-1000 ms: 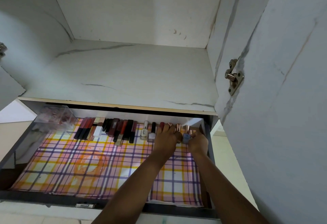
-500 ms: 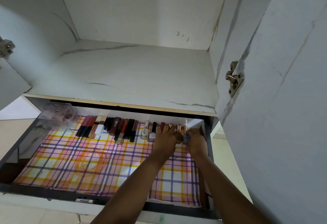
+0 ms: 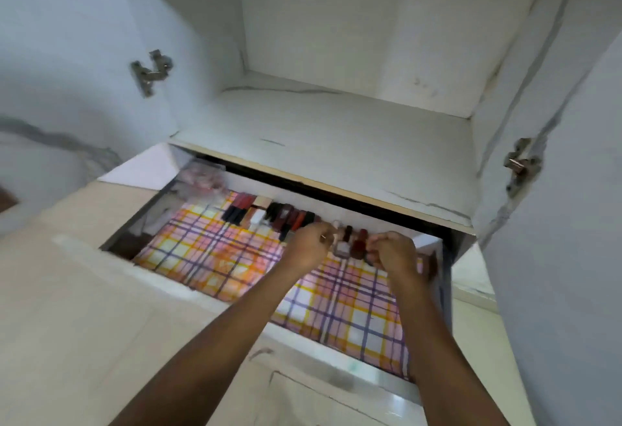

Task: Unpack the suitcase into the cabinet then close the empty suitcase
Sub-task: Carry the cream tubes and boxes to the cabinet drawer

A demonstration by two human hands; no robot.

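White cabinet [image 3: 353, 21] with grey veins stands open in front of me, and its drawer [image 3: 445, 277] is pulled out below the shelf [image 3: 336, 142].

Both my hands are inside this drawer, at the back right part. The fingers [image 3: 323, 234] of my left hand [image 3: 309, 247] are curled together at the row of small things. The picture is blurred, so I cannot tell if they pinch one of them or only touch. The fingers [image 3: 382, 241] of my right hand [image 3: 394, 252] are curled in the same way, and for them also I cannot tell if something is held. The two hands are near each other but apart.

Between the hands stand some nail polish bottles [image 3: 350, 244], upright, close to the back wall of the drawer. To the left of them, lipsticks [image 3: 289, 220] lie side by side in one row, dark and red ones. At the back left corner is a clear box [image 3: 202, 176] with pinkish things inside, too blurred to name. All of these rest on a checked liner [image 3: 218, 257] in orange, yellow and purple, which covers the drawer bottom.

On both sides the cabinet doors are open. The left door [image 3: 50, 55] carries a metal hinge [image 3: 151, 70], and the right door [image 3: 572, 240] has its own hinge [image 3: 520, 163].
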